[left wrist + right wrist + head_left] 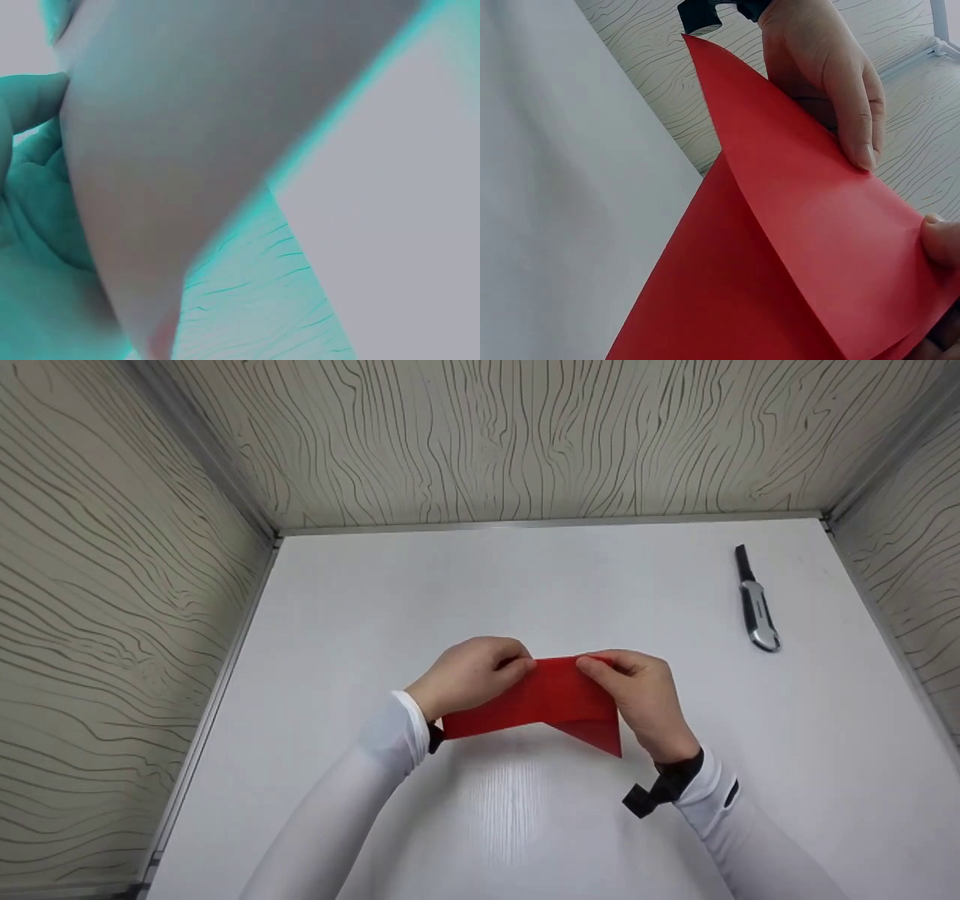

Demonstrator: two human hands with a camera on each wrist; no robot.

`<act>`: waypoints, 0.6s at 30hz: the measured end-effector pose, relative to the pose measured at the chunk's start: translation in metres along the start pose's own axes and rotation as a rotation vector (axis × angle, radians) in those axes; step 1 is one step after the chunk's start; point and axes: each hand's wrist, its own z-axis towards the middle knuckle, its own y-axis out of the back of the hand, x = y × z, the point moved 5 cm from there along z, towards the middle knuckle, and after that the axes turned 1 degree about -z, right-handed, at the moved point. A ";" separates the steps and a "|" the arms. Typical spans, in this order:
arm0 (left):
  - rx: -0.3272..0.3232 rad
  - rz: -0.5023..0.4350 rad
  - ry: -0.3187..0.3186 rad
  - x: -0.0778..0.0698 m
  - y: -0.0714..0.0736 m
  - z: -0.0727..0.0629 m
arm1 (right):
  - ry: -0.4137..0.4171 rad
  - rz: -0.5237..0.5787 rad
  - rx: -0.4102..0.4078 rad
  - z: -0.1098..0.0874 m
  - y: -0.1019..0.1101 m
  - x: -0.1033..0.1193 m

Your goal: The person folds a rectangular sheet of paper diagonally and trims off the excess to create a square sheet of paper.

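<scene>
Both hands hold a folded sheet of red paper point(559, 694) above the white table. My left hand point(480, 671) pinches its upper edge near the middle, thumb on the near face. At the upper right corner, my right hand point(641, 690) pinches the paper between thumb and fingers. A lower flap hangs down at the right, coming to a point. In the right wrist view the red paper point(802, 217) shows two layers spread apart below the fold, with the left hand point(832, 82) gripping the top edge. Off-colour in the left wrist view, the paper point(172, 135) covers much of the frame.
A utility knife point(759, 611) with a grey and black handle lies at the table's back right. Wood-grain patterned panels point(480, 442) close off the back and sides of the white table point(420, 585). Black wrist straps point(667, 787) sit at the cuffs.
</scene>
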 end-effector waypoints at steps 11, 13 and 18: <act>-0.004 0.004 0.015 0.003 -0.001 0.000 | 0.032 0.042 -0.018 -0.002 0.001 -0.001; -0.003 0.003 0.014 0.003 -0.001 0.000 | 0.037 0.045 -0.019 -0.003 0.001 -0.001; 0.002 0.010 0.008 0.004 0.000 -0.001 | 0.026 0.051 -0.018 -0.003 0.001 -0.002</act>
